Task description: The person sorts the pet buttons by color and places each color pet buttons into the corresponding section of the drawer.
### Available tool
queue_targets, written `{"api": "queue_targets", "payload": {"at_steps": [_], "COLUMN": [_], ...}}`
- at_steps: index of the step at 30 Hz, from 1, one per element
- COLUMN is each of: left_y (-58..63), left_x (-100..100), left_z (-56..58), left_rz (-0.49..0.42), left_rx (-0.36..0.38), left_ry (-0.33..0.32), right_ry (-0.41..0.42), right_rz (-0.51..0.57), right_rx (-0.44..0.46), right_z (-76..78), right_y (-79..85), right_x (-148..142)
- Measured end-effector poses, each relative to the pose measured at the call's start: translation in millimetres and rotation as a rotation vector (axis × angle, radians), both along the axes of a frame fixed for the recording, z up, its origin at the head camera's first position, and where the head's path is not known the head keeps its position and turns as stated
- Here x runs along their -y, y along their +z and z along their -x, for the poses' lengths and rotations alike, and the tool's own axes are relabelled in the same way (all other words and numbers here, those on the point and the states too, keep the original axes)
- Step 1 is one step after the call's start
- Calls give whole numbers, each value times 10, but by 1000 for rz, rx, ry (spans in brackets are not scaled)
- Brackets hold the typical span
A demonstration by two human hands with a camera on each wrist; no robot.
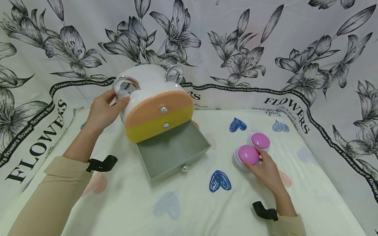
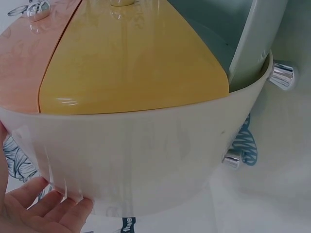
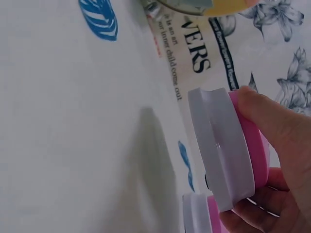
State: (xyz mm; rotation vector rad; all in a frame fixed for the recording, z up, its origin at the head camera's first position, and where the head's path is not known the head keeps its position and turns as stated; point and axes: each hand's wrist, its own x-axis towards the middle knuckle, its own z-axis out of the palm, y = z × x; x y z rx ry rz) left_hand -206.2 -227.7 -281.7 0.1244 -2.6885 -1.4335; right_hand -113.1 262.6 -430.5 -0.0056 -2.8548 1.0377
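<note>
My left hand (image 1: 103, 109) grips the left side of a glossy white drawer box (image 1: 149, 77), thumb and fingers beside one of its silver ear-like loops (image 1: 127, 86). In the left wrist view, several fingertips (image 2: 77, 213) rest against its white shell. An orange drawer (image 1: 144, 111) and a yellow drawer (image 1: 150, 129) are closed; the grey-green bottom drawer (image 1: 174, 150) is pulled out, with nothing inside. My right hand (image 1: 267, 170) pinches a round push button (image 1: 248, 154) with pink dome and white base, tilted above the cloth. A matching push button (image 1: 260, 141) sits just behind it.
A pale cloth (image 1: 189, 203) with printed hearts covers the surface. Behind stands a white curtain (image 1: 230, 52) with black lily prints and lettering. Small silver knobs (image 1: 184, 167) stick out from the drawers, and silver feet (image 2: 282, 75) from the box's underside.
</note>
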Motion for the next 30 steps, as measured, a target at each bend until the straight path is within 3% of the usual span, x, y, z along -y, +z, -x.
{"api": "queue_targets", "payload": {"at_steps": [23, 30], "left_y": [8, 16], "left_x": [10, 6], "left_z": [-16, -14], "left_rz": [-12, -9], "left_rx": [13, 14], "left_ry": [-9, -8], "right_ry": [111, 183], "right_rz": [38, 49], "right_rx": [-96, -122], "right_z": [290, 376], "right_y": [515, 634], "right_x": [644, 895]}}
